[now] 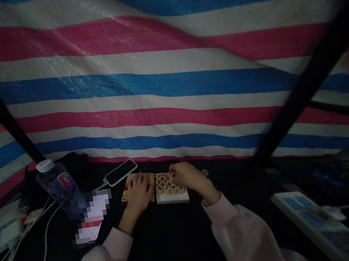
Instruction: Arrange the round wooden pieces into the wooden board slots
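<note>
A white box (173, 199) stands on the dark surface, with several round wooden pieces (167, 189) marked in red and dark characters inside it. My right hand (185, 176) is over the box's upper right part, fingers curled around a round piece (173, 176). To the left, beside the box, lies a yellow and red box lid (126, 196). My left hand (139, 191) rests on that lid with its fingers spread. A few loose pieces (205, 172) lie just right of my right hand, partly hidden by it.
A phone (121, 173) with a cable lies behind the lid. At left are a clear bottle (59, 184), a lit phone (94, 218), chargers and white cables (45, 245). A power strip (318, 222) lies at right. Striped sheeting (140, 83) hangs behind.
</note>
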Motion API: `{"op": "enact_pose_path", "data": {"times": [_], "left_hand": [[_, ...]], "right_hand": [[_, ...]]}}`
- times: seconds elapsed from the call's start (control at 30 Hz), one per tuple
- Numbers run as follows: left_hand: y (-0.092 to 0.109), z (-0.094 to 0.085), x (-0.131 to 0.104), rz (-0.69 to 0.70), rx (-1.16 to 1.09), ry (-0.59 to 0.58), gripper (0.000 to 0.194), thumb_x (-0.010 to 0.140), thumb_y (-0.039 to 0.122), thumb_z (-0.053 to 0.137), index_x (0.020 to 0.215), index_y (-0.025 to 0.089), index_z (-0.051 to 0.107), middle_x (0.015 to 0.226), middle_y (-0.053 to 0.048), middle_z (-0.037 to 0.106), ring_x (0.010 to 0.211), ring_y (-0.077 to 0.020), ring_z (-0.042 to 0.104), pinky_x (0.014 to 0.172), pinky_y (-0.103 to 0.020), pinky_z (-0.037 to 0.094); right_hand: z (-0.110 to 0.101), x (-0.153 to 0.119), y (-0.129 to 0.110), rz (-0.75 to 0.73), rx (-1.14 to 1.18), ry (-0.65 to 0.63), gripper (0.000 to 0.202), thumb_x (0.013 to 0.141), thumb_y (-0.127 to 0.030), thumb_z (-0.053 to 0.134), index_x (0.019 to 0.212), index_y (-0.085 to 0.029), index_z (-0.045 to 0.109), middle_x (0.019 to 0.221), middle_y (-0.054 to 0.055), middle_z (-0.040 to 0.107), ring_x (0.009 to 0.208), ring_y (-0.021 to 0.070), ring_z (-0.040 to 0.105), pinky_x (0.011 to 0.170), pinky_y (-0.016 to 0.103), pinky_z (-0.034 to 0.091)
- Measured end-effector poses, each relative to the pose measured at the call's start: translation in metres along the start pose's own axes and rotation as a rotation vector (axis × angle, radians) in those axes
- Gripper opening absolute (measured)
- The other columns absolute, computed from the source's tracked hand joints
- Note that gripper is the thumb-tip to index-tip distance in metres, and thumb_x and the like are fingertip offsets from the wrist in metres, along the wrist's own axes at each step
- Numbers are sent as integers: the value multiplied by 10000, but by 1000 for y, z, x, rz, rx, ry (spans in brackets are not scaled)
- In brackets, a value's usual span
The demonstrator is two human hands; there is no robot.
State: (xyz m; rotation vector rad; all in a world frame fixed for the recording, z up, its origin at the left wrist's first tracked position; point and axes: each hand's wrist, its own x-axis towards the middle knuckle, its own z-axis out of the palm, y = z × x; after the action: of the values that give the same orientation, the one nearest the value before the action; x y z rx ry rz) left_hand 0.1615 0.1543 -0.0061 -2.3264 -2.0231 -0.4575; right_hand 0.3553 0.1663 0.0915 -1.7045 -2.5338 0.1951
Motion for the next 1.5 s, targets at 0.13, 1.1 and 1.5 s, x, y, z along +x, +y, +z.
{"op": "enact_pose_path", "data": {"times": [0.13,1.1,1.5], "left_hand": [[-1,2,0,8,12,-5,497,915,446,272,1329,220,428,1417,-105,406,1307,-253,341,1057,-460,246],[0,0,0,8,3,-14,498,912,451,287,1332,220,422,1419,-111,402,1307,-262,342,1061,-467,233],[-1,1,0,12,10,-19,500,913,453,286,1329,212,423,1419,-108,402,1309,-263,339,1061,-465,238]], "right_hand": [[10,-10,-32,-173,57,-136,226,725,-203,592,941,-229,653,975,46,677,919,198,613,736,242,392],[37,-3,-33,-83,-19,-213,272,792,-220,471,1005,-143,622,999,146,667,930,276,634,735,324,464],[40,1,-32,-111,102,-323,249,761,-168,494,991,-168,588,950,107,666,856,222,630,644,263,420]]}}
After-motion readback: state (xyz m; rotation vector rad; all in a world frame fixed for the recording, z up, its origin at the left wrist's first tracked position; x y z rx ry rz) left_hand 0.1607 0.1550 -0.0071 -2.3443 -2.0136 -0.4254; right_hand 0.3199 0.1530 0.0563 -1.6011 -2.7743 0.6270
